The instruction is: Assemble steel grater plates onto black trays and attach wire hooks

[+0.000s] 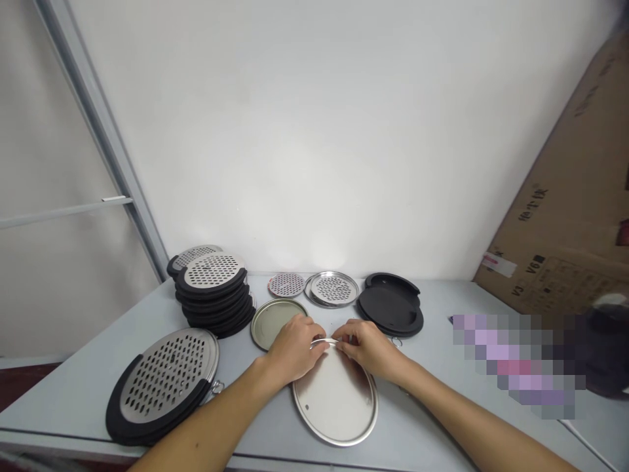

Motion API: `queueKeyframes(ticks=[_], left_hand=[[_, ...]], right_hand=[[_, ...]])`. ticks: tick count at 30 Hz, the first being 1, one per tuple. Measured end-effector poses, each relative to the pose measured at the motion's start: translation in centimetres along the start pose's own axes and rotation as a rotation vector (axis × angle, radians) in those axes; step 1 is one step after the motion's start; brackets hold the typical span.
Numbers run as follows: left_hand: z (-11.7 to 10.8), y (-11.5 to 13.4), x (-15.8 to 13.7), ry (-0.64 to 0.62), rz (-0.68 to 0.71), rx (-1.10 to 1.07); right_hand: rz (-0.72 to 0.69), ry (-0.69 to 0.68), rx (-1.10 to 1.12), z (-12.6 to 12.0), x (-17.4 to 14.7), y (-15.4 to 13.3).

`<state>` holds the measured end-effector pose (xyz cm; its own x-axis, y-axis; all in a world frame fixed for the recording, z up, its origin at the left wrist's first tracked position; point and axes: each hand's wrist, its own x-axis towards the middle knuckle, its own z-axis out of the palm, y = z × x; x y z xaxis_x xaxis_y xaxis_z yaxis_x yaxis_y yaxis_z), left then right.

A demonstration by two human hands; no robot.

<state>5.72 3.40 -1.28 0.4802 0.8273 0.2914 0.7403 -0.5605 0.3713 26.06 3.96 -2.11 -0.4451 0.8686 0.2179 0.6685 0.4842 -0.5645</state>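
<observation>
A round, shallow silver metal plate (pixel 337 400) with a raised rim and a small hole or dark spot near its left edge lies before me, close to the table's front. My left hand (pixel 297 347) is closed on the plate's far rim, with thumb and fingers pinching it. Just to the right, my right hand (pixel 366 347) pinches the same rim. A bit of bright curved metal shows between the two hands; whether it is only the rim or a separate ring I cannot tell. Behind my left hand, partly covered by it, is an olive-toned round metal plate (pixel 268 321).
Perforated grater discs in black holders form a stack (pixel 213 301) at left; another grater (pixel 164 380) lies nearer. At the wall are loose grater discs (pixel 334 289) and black round holders (pixel 390 307). A cardboard box (pixel 565 216) leans at right, near a blurred purple patch (pixel 515 367).
</observation>
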Motion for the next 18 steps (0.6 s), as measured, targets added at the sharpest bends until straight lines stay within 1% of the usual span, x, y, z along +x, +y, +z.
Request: queueKeyframes(ticks=[2, 4, 6, 8, 12, 18], left_hand=[[0.0, -0.1, 0.3, 0.066, -0.010, 0.026], [0.0, -0.4, 0.6, 0.142, -0.053, 0.102], [0.2, -0.9, 0.9, 0.168, -0.117, 0.190], [0.4, -1.4, 1.2, 0.128, -0.182, 0.243], [1.0, -2.5, 2.0, 0.024, -0.278, 0.275], [1.4, -3.5, 2.9, -0.013, -0.338, 0.282]], right_hand=[[0.006, 0.002, -0.002, 0.0, 0.0, 0.0], [0.010, 0.003, 0.001, 0.0, 0.0, 0.0], [0.014, 0.002, 0.008, 0.0, 0.0, 0.0], [0.015, 0.003, 0.017, 0.0, 0.0, 0.0], [0.016, 0.003, 0.026, 0.0, 0.0, 0.0], [0.019, 0.010, 0.033, 0.1, 0.0, 0.1]])
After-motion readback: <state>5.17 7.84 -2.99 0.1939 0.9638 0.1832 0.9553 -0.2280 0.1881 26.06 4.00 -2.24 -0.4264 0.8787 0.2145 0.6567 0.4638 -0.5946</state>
